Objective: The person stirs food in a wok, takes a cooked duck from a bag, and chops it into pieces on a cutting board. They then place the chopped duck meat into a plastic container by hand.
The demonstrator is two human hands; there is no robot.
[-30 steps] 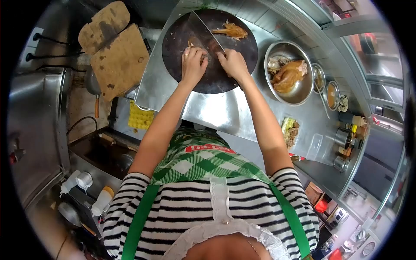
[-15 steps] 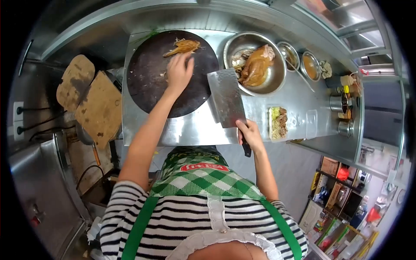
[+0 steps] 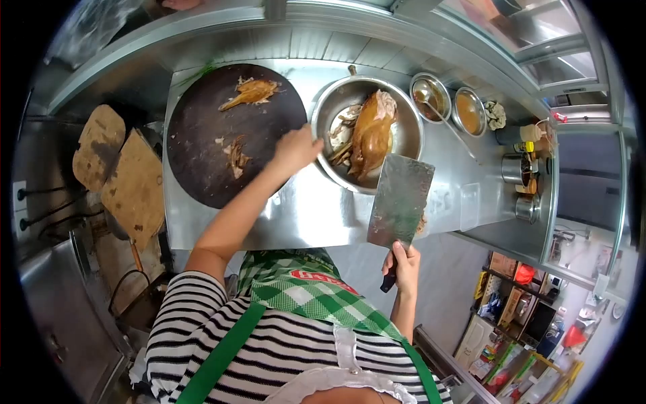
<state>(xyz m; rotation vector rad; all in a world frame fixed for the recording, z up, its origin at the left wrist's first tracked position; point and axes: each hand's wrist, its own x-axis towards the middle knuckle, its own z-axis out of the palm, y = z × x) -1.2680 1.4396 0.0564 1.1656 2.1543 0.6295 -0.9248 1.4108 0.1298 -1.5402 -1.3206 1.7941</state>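
Observation:
My left hand (image 3: 297, 149) is closed at the left rim of a steel bowl (image 3: 416, 145), its fingertips curled over the edge. Inside the bowl lie a whole brown cooked bird (image 3: 371, 138) and several bony pieces (image 3: 343, 135). In my right hand (image 3: 402, 266) is the dark handle of a cleaver (image 3: 402, 202), its wide blade upright in view near the counter's front edge. A round dark chopping board (image 3: 202, 145) lies to the left, bearing a cooked leg piece (image 3: 249, 93) and shredded scraps (image 3: 237, 156).
Two small steel bowls (image 3: 469, 112) with brown liquid stand right of the big bowl, a ladle in one. The blade mostly hides a food box. A clear plastic container (image 3: 470, 205) sits at the right. Brown boards (image 3: 134, 192) lean at the left.
My left hand has gone from the chopping board right to the bowl's rim, and the bowl looks nearer and slightly tilted. The cleaver has moved right, in front of the food box.

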